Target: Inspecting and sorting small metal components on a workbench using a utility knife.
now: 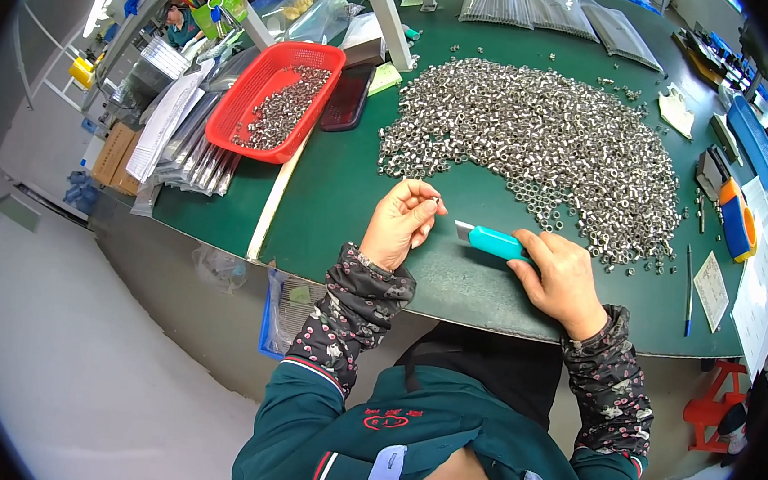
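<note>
While the left hand (401,223) sits on the green counter (343,192) with its fingers curled, it pinches one tiny shiny metal piece (435,199) between the thumb and the first fingers, so it is closed on that little piece. Just to the right, the right hand (561,277) lies on the counter and its fingers wrap around a bright blue-green cutter (492,241), gripping it at the back end, with the pale tip pointing toward the left hand. The tip is near the left hand but not touching it. Behind both hands a big pile of small silver rings (536,144) spreads wide across the counter, and its near edge comes close to the right hand. Far to the left sits a red basket (261,86) with more of the same silver bits inside. A dark flat tray (348,97) lies just beside the basket. Clear bags (546,9) lie at the far edge of the counter. On the right side lies a blue pen (688,291), well apart from the hands
</note>
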The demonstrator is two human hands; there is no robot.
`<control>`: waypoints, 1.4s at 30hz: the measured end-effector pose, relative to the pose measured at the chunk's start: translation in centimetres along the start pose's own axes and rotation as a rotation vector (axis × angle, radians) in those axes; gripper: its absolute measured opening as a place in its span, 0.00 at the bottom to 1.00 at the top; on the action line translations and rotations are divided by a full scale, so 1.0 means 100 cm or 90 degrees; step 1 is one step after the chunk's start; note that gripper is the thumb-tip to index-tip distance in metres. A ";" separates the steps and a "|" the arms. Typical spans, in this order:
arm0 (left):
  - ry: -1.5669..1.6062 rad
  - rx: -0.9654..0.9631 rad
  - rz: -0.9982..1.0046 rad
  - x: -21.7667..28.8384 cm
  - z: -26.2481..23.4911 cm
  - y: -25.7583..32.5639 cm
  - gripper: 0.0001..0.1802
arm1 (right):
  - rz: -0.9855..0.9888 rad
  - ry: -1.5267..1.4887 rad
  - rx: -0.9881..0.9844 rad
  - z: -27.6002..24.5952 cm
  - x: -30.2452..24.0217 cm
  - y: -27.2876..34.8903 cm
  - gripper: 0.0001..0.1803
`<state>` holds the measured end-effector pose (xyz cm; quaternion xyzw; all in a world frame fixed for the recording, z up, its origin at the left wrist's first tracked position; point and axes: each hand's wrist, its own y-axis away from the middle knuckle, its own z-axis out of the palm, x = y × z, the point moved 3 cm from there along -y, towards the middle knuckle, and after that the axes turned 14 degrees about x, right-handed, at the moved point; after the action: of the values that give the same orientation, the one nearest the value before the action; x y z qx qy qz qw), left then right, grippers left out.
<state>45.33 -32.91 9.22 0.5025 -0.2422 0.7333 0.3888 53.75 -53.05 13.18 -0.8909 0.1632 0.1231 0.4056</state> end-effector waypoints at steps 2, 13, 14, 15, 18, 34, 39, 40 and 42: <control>0.005 -0.015 -0.004 0.000 0.002 0.000 0.05 | 0.038 -0.029 -0.004 0.000 0.002 -0.003 0.13; -0.004 -0.033 0.015 0.001 0.006 0.003 0.07 | 0.115 -0.087 -0.075 0.006 0.001 -0.010 0.13; -0.021 -0.034 0.022 0.002 0.007 0.003 0.07 | 0.123 -0.091 -0.083 0.006 0.001 -0.010 0.13; -0.038 -0.035 0.029 0.003 0.008 0.004 0.07 | 0.132 -0.095 -0.091 0.006 0.001 -0.009 0.13; -0.059 -0.038 0.031 0.002 0.007 0.004 0.07 | 0.131 -0.096 -0.095 0.009 0.002 -0.008 0.13; -0.081 -0.011 -0.022 0.002 0.008 0.006 0.07 | 0.123 -0.085 -0.048 0.006 0.005 -0.007 0.13; -0.105 -0.044 -0.015 0.001 0.005 0.006 0.07 | 0.110 -0.091 -0.073 0.006 0.002 -0.006 0.13; -0.104 -0.046 -0.016 0.001 0.007 0.006 0.07 | 0.112 -0.090 -0.072 0.006 0.004 -0.006 0.13; -0.085 -0.008 -0.012 0.002 0.010 0.006 0.05 | 0.083 -0.092 0.048 0.000 0.010 -0.007 0.13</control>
<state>45.38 -33.96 9.86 0.5499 -0.2675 0.6930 0.3818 54.90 -52.81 13.33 -0.8513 0.1955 0.2073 0.4406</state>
